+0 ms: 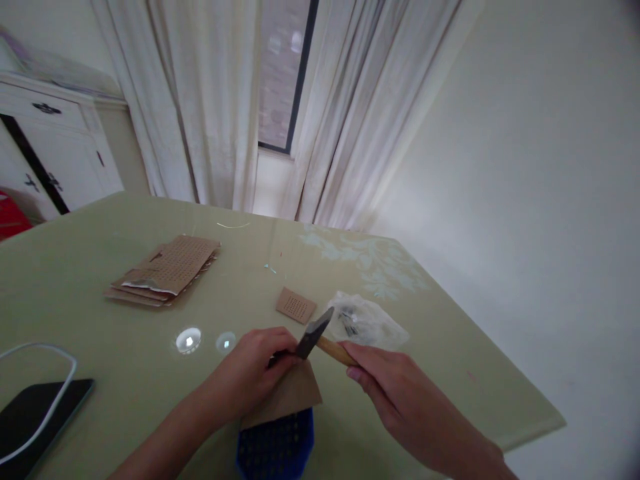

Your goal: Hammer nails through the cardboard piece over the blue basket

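Observation:
My right hand [395, 390] grips the wooden handle of a small hammer [320, 337], whose dark metal head points up and left over the table. My left hand [255, 373] is closed in a pinch just left of the hammer head, fingers pressed on a brown cardboard piece [295, 393]. What the fingertips hold is too small to see. The cardboard lies on a blue perforated block [277, 447]. A small perforated cardboard square [296, 305] lies just beyond the hammer.
A clear plastic bag with small dark metal parts [365, 321] lies right of the hammer. A stack of perforated cardboard sheets [165, 270] sits far left. A black phone with a white cable [35, 417] lies at the near left. The green table's edge [500, 373] runs along the right.

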Tool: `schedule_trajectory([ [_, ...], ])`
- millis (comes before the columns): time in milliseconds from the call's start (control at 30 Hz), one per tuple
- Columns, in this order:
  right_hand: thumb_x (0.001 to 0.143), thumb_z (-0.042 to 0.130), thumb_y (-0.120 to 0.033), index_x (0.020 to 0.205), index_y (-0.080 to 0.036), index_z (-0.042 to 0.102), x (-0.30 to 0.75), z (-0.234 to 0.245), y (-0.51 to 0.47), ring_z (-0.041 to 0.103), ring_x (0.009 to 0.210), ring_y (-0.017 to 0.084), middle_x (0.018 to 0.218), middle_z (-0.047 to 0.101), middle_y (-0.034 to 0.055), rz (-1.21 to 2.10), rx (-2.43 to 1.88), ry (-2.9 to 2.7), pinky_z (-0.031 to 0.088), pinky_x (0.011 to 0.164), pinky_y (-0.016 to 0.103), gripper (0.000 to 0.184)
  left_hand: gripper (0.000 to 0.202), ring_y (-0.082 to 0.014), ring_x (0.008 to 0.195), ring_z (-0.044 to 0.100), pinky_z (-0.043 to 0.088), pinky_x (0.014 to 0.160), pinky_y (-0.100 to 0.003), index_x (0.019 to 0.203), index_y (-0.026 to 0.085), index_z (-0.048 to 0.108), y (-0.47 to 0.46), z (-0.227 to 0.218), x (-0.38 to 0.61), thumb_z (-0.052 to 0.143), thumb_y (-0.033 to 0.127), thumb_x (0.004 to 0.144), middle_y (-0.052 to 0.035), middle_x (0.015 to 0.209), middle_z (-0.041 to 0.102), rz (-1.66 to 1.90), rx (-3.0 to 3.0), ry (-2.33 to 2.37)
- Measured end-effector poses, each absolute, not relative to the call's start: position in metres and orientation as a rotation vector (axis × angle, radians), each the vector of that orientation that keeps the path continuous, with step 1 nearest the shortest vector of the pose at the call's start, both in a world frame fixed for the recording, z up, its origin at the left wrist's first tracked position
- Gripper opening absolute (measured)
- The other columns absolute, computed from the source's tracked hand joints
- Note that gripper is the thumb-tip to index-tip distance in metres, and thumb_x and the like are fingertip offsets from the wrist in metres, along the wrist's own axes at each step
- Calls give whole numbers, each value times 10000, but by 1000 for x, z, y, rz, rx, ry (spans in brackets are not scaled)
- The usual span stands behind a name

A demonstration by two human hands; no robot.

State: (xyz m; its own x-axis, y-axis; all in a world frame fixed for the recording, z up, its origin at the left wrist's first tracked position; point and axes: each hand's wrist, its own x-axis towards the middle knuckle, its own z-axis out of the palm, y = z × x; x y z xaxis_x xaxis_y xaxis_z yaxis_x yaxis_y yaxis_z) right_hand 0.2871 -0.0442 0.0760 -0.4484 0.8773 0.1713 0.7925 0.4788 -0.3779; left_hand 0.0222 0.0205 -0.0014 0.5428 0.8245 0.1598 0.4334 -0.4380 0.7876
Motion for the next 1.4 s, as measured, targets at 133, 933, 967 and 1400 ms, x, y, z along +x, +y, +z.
schedule_trajectory([
  [133, 1132, 497, -327, 1331, -239, 728, 291, 78, -45, 816, 1016, 285, 1199, 841, 119, 281, -1410, -2338, 649, 897, 378, 317, 243, -213, 951, 749, 541, 866, -305, 978, 233, 805, 21, -2, 21, 572, 265, 1034, -40, 1020, 818, 723, 2033, 1004],
  [933, 1126, 511, -321, 1384, -253, 705, 286, 82, -55, 839, 1031, 286, 1232, 844, 112, 186, -1408, -2354, 687, 881, 373, 330, 737, -350, 1271, 687, 559, 1049, -444, 1388, 362, 702, -4, 3, -10, 927, 327, 687, -58, 1457, 682, 509, 2027, 1053],
  [967, 1128, 504, -322, 1378, -249, 709, 287, 82, -55, 841, 1021, 285, 1222, 847, 114, 177, -1400, -2355, 690, 873, 369, 332, 819, -357, 1296, 676, 556, 1067, -452, 1433, 373, 669, -5, 1, -11, 943, 328, 662, -59, 1486, 664, 517, 2025, 1053],
  [1400, 1141, 473, -344, 1375, -221, 711, 288, 84, -58, 847, 1007, 282, 1209, 851, 122, 101, -1391, -2376, 703, 864, 363, 356, 779, -343, 1371, 635, 507, 1153, -491, 1497, 325, 562, -8, -8, -22, 815, 245, 765, -100, 1523, 649, 510, 2015, 1085],
])
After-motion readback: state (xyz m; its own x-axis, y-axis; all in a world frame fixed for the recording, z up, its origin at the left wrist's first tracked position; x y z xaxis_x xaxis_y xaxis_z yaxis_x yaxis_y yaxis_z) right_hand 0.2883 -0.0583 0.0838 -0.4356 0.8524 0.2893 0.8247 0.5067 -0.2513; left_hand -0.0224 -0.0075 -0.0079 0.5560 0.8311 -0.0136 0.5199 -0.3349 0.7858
